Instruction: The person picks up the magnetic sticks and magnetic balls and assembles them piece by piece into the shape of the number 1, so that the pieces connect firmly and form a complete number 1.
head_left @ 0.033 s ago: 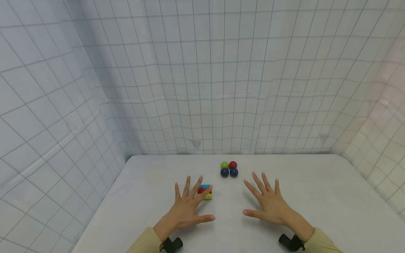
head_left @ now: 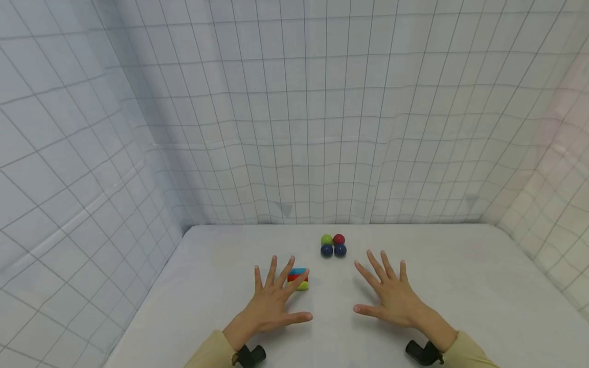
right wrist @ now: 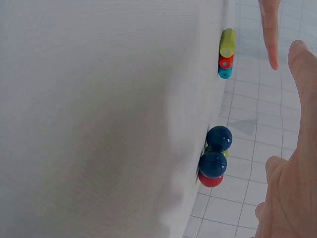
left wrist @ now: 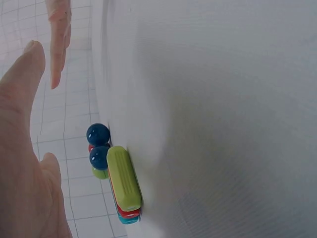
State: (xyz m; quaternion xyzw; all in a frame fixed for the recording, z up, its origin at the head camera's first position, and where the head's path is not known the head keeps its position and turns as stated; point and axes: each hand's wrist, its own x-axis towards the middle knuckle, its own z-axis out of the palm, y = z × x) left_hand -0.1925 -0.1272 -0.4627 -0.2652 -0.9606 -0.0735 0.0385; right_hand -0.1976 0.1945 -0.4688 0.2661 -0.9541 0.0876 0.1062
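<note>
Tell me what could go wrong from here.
The dark blue balls sit in front of the green ball and red ball, so reaching for either could set them all rolling. In the head view, the left hand partly overlaps the coloured bars; lowering it carelessly might knock them apart.

Basically it's a smooth white table (head_left: 474,286) boxed in by kinda wrinkly white sheeting (head_left: 303,117) with thin dark grid lines, behind it and on both sides, under pretty soft light that goes bluish left and slightly pinkish right.
</note>
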